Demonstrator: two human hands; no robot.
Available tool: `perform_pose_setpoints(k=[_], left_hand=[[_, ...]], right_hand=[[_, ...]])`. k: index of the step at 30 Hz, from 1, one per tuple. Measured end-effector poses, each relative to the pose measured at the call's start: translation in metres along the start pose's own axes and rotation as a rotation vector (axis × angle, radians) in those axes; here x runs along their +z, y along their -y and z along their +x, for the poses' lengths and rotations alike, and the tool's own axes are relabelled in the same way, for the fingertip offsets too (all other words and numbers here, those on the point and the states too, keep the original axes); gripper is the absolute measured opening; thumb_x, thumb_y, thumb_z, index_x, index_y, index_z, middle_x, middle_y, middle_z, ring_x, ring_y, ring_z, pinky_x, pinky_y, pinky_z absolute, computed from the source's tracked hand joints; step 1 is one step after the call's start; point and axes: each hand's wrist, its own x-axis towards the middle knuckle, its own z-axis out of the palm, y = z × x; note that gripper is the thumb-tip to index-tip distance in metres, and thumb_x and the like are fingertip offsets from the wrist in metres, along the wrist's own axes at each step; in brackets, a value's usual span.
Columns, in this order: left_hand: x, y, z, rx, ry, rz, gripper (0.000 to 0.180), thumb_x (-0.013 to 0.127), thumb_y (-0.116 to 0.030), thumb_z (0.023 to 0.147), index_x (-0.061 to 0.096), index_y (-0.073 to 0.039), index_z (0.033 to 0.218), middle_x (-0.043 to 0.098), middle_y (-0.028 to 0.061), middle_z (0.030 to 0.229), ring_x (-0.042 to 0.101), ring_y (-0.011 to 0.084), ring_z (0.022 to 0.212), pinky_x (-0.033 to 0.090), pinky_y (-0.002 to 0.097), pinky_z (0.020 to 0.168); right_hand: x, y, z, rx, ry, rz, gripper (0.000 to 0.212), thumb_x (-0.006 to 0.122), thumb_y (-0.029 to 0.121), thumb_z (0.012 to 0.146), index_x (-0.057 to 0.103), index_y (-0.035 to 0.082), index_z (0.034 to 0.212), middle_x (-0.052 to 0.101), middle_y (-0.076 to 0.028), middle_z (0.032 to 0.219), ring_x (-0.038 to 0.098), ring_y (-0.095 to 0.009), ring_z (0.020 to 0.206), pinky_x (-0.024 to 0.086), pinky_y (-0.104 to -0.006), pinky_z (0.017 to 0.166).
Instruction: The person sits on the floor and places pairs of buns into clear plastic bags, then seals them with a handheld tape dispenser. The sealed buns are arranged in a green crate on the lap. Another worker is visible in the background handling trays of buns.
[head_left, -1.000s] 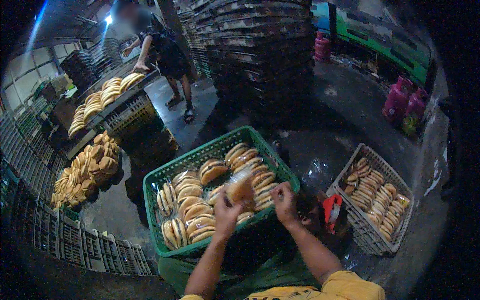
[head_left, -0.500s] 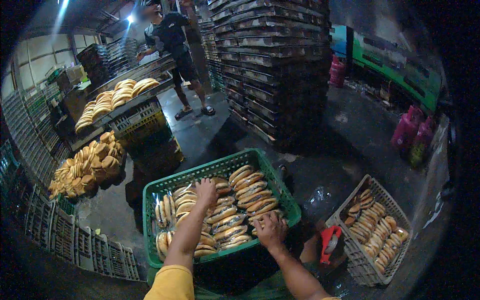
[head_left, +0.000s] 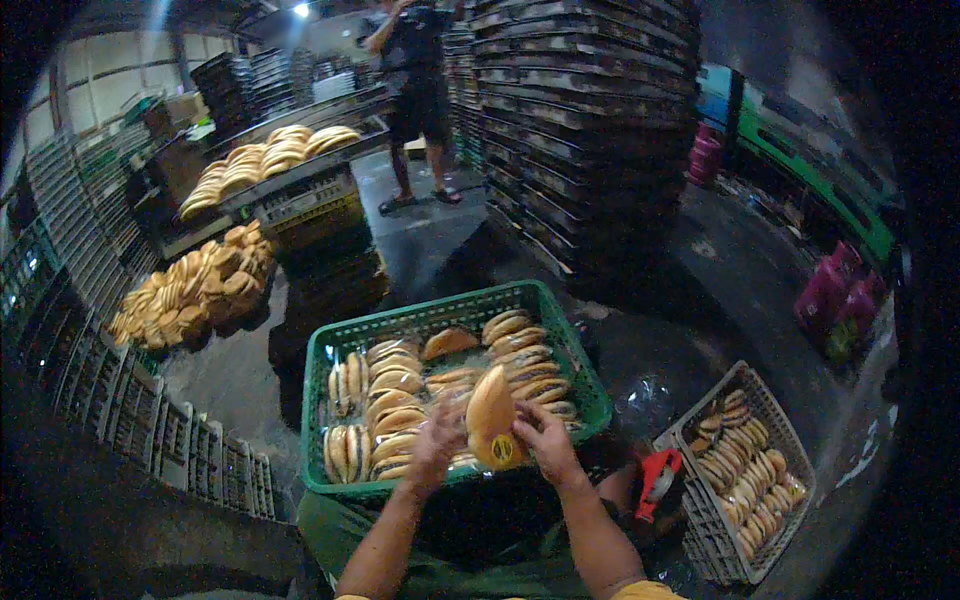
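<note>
1. The wrapped bun [head_left: 491, 410] is up above the near side of the green crate [head_left: 430, 316], between the two hands, with a round yellow sticker [head_left: 502, 450] low on its face
2. Its long axis runs roughly up and down the view, the top tip a little rightward; it lies to the left of the right hand [head_left: 545, 447] and to the right of the left hand [head_left: 436, 448]
3. The right hand is the nearer one, with thumb and fingers at the bun's lower right edge; its grip seems narrowed to a light pinch there
4. The left hand is a blur beside the bun's left edge; I cannot tell how far open its grip is, or whether it touches the wrapper
5. Below, wrapped buns stand in rows along the left [head_left: 394, 390] and right [head_left: 524, 358] of the crate, with one lone bun [head_left: 450, 343] near its back wall
6. The held bun and the hands hide part of the middle row, the sleeves are cut off by the lower edge, and a red tool [head_left: 650, 480] beside the grey crate [head_left: 712, 540] is hard to make out
</note>
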Motion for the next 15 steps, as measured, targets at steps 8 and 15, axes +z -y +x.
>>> perform_pose_setpoints(k=[8, 15], left_hand=[[0.024, 0.049, -0.047, -0.095, -0.071, 0.284, 0.080, 0.084, -0.041, 0.079, 0.049, -0.002, 0.139, 0.058, 0.0094, 0.129, 0.055, 0.0182, 0.118, 0.044, 0.0331, 0.103], [0.023, 0.028, -0.059, 0.088, 0.269, 0.158, 0.094, 0.077, -0.057, 0.078, 0.040, -0.004, 0.147, 0.048, 0.0102, 0.145, 0.045, 0.0201, 0.133, 0.034, 0.0375, 0.113]], right_hand=[[0.011, 0.001, -0.042, -0.080, -0.355, -0.260, 0.020, 0.053, 0.019, 0.101, 0.062, 0.001, 0.100, 0.064, -0.006, 0.093, 0.062, -0.018, 0.085, 0.052, -0.0327, 0.073], [0.014, 0.010, -0.044, -0.181, -0.175, -0.526, 0.028, 0.051, 0.022, 0.102, 0.061, 0.002, 0.086, 0.057, -0.001, 0.071, 0.048, -0.011, 0.064, 0.042, -0.0300, 0.058]])
